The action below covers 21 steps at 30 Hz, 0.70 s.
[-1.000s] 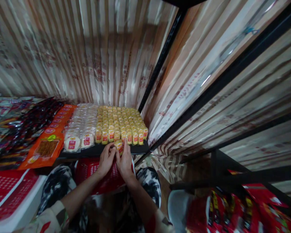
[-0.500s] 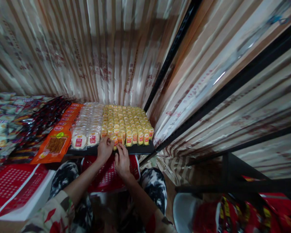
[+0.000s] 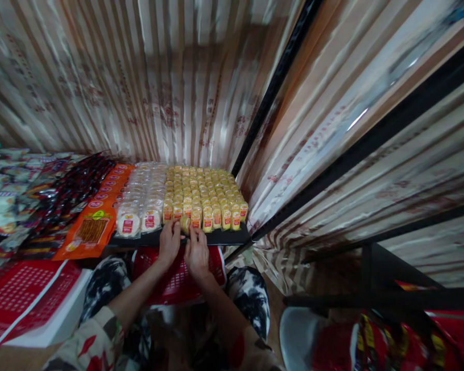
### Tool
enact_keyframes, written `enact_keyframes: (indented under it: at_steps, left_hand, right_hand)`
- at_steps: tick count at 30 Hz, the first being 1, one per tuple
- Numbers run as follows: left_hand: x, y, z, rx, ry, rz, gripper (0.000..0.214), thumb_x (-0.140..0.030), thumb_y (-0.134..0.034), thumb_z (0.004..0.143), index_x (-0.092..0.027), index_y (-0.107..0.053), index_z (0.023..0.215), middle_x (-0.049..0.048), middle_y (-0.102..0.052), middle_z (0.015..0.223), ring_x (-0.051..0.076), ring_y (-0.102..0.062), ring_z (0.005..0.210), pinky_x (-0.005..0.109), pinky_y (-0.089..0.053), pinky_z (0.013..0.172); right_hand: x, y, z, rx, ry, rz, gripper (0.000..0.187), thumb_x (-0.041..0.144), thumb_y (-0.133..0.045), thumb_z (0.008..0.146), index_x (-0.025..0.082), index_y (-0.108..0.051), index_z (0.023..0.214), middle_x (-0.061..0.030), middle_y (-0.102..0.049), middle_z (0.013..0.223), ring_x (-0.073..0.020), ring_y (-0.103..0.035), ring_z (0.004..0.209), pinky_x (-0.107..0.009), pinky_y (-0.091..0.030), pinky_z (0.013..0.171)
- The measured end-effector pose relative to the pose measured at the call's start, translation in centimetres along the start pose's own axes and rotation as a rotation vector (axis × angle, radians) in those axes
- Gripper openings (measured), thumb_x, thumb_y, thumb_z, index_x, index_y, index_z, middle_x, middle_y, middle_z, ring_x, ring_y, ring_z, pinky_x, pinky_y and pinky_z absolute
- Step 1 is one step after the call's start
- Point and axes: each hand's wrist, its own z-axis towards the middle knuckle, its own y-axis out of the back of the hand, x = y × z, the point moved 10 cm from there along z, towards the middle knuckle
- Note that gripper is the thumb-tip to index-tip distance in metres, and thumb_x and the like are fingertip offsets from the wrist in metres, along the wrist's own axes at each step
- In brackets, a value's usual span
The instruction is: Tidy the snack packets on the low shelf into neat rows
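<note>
At the front edge of a dark shelf, a small yellow wrapped snack packet (image 3: 184, 224) is held between the fingertips of my two hands. My left hand (image 3: 170, 242) is closed at its left side, fingers bent together. My right hand (image 3: 197, 252) grips it from the right, fingers pressed together and pointing forward. Right behind stand tight rows of matching yellow snack packets (image 3: 201, 188), their front ones upright with red and orange labels. Clear-wrapped round white crackers (image 3: 150, 219) stand in rows just left of my left hand.
An orange snack bag (image 3: 90, 226) and dark packets (image 3: 67, 190) lie further left on the shelf (image 3: 224, 237). A red basket (image 3: 170, 288) sits below my hands; another red basket (image 3: 19, 299) is lower left. Black metal posts (image 3: 278, 82) rise at the right before striped curtains.
The held packet has turned, so its labelled face no longer shows. My hands stay close together at the shelf edge. The view has shifted slightly.
</note>
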Motion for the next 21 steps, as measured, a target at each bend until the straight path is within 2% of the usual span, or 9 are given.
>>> enact_keyframes:
  at_steps: [3,6,9,13,17,21]
  left_hand:
    - [-0.6,-0.3,-0.3,-0.042,-0.043,0.041,0.039,-0.043,-0.048,0.083,-0.014,-0.054,0.108,0.0109,-0.062,0.103,0.018,-0.064,0.084,0.03,-0.055,0.067]
    - [-0.8,-0.2,0.1,-0.064,-0.061,0.201,0.033,-0.034,-0.055,0.079,-0.015,-0.055,0.106,0.0091,-0.065,0.094,0.018,-0.063,0.082,0.03,-0.054,0.071]
    - [-0.9,0.2,0.8,-0.071,-0.08,0.367,0.021,-0.022,-0.048,0.08,-0.017,-0.058,0.098,0.0076,-0.067,0.091,0.019,-0.064,0.081,0.033,-0.052,0.077]
    - [-1.3,0.1,1.3,-0.032,-0.123,0.436,0.024,-0.017,-0.041,0.082,-0.017,-0.059,0.098,0.0076,-0.068,0.093,0.02,-0.064,0.086,0.035,-0.05,0.083]
    - [-1.8,-0.7,0.8,-0.003,-0.136,0.4,0.028,-0.025,-0.046,0.083,-0.015,-0.058,0.106,0.008,-0.066,0.094,0.019,-0.064,0.083,0.033,-0.051,0.079]
    - [-2.4,-0.7,0.6,-0.042,-0.172,0.443,0.032,-0.03,-0.05,0.082,-0.015,-0.057,0.11,0.0088,-0.063,0.094,0.019,-0.061,0.08,0.033,-0.052,0.075]
  right_hand:
    - [0.4,-0.3,0.2,0.02,-0.018,-0.042,0.049,0.014,-0.037,0.086,0.016,-0.045,0.135,-0.0144,-0.054,0.111,-0.0231,-0.049,0.104,-0.036,-0.048,0.089]
    - [0.4,-0.6,0.3,0.04,-0.011,-0.038,0.048,0.013,-0.037,0.085,0.015,-0.048,0.132,-0.0141,-0.054,0.111,-0.022,-0.049,0.104,-0.034,-0.047,0.09]
    - [0.3,-0.4,0.4,0.021,0.029,-0.012,0.053,0.007,-0.037,0.081,0.016,-0.048,0.132,-0.0138,-0.053,0.119,-0.0213,-0.047,0.111,-0.035,-0.044,0.097]
    - [-0.1,-0.3,0.6,0.012,0.048,0.004,0.058,0.004,-0.037,0.079,0.017,-0.045,0.135,-0.0135,-0.052,0.124,-0.0211,-0.047,0.116,-0.036,-0.043,0.099]
    - [-0.2,-0.6,0.6,0.025,0.04,0.005,0.055,0.007,-0.037,0.08,0.015,-0.046,0.134,-0.0152,-0.052,0.122,-0.0217,-0.05,0.11,-0.035,-0.047,0.094]
    - [-0.1,-0.7,0.5,0.021,0.063,0.001,0.057,0.006,-0.037,0.08,0.019,-0.046,0.134,-0.0136,-0.051,0.121,-0.0206,-0.052,0.105,-0.035,-0.049,0.09]
